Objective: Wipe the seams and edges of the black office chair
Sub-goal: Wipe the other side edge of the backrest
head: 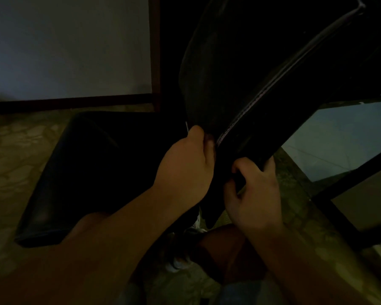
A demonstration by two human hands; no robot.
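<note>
Pinching the black padded leather office chair (pixel 240 73) beside its pale stitched seam (pixel 262 95), the left hand (pixel 185 170) could slip, while the right hand (pixel 253 194) has its fingers (pixel 240 167) curled around the chair edge below that seam, and I cannot tell if either holds a cloth.

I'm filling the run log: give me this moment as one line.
stage: wiping chair seam | left hand: closed at the seam's lower end, cloth not discernible | right hand: grip on chair edge | lighting: dim

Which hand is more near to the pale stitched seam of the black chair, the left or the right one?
Left. The left hand grips the chair edge right beside the lower end of the stitched seam, fingertips almost at it. The right hand holds the padded edge lower down, below the seam's end.
</note>
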